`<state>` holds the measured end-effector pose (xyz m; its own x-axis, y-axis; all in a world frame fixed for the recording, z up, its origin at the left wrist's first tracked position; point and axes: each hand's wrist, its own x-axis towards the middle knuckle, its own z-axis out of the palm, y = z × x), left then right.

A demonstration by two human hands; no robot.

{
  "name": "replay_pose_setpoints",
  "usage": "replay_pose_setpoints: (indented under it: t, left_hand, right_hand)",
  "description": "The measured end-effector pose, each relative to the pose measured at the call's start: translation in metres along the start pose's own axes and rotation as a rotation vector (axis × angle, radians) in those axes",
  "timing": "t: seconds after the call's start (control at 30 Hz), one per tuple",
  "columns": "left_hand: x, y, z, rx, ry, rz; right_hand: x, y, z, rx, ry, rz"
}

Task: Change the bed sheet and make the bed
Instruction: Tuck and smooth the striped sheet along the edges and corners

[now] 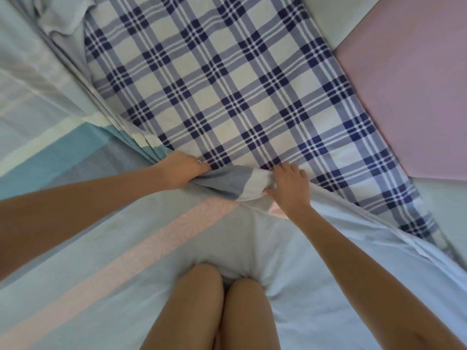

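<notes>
A pale blue sheet with pink, teal and grey stripes (106, 248) covers the near part of the bed, under my knees. Its bunched edge (235, 184) runs between my two hands. My left hand (182, 170) is shut on that edge at the left. My right hand (288, 184) grips the same bunched fold at the right, fingers curled over it. Beyond the fold lies a blue and white plaid sheet (227, 84), flat on the mattress.
A pink wall panel (409, 92) borders the bed on the right. Crumpled pale cloth (63, 18) lies at the top left corner. My bare knees (217, 299) rest on the striped sheet at the bottom centre.
</notes>
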<state>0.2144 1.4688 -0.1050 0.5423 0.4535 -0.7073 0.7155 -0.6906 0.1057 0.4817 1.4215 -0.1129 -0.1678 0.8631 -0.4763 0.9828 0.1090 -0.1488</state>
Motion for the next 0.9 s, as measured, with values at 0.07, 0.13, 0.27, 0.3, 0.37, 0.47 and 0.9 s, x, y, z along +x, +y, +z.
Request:
replay_pose_setpoints:
  t: [0.07, 0.13, 0.27, 0.3, 0.37, 0.47, 0.9]
  left_hand:
    - [-0.005, 0.002, 0.01, 0.082, 0.224, 0.154]
    - [-0.007, 0.0, 0.029, 0.051, 0.351, 0.22]
    - [-0.013, 0.01, 0.035, -0.619, 0.152, 0.057]
    - [-0.011, 0.01, 0.032, -0.783, 0.091, -0.015]
    - [-0.003, 0.003, 0.026, -1.001, -0.089, -0.089]
    - [0.011, -0.007, 0.013, -1.114, -0.286, -0.037]
    - [0.056, -0.07, -0.15, 0.108, 0.211, -0.438]
  right_hand:
    - [-0.006, 0.001, 0.004, -0.087, 0.134, -0.134]
    - [-0.02, 0.001, 0.014, -0.105, 0.192, -0.262]
    - [-0.04, 0.003, 0.03, -0.137, 0.081, -0.231]
    - [-0.041, 0.004, 0.028, -0.121, 0.04, -0.181]
    - [-0.043, 0.003, 0.015, -0.108, -0.059, -0.087]
    - [-0.037, 0.011, -0.004, -0.176, -0.162, 0.022]
    - [0.052, 0.083, -0.088, 0.009, 0.036, 0.581]
